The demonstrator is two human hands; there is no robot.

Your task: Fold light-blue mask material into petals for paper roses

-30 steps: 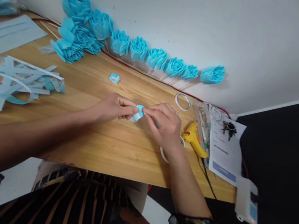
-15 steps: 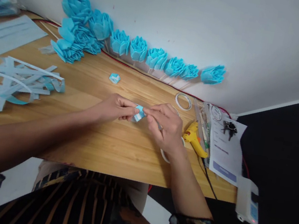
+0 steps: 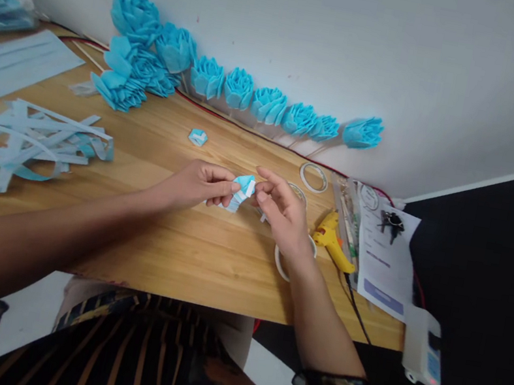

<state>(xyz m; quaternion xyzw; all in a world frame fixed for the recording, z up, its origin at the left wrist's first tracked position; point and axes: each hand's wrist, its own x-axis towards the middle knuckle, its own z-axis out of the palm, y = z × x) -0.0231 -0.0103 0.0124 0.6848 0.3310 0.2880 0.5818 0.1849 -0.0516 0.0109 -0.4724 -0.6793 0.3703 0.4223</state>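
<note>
A small folded piece of blue-and-white sheet material (image 3: 244, 186) is pinched between the thumb and fingers of my left hand (image 3: 211, 183). A short white strip shows on its right part. Just right of it is my right hand (image 3: 283, 214), its index finger raised and its thumb apart from it. I see nothing clearly held there; its lower fingers are partly hidden. On the table behind my left hand lies a similar folded blue-and-white piece (image 3: 198, 137).
Blue flowers on sticks (image 3: 268, 105) line the wall. Loose pale strips (image 3: 29, 146) and a flat pale-blue sheet (image 3: 13, 66) lie left. To the right are tape rolls (image 3: 313, 178), a yellow glue gun (image 3: 334, 240), a printed paper (image 3: 385, 268) and keys (image 3: 391, 223).
My right hand's fingers have come off the folded piece and spread apart beside it. The piece has turned in my left hand, so the white strip shows at its right part.
</note>
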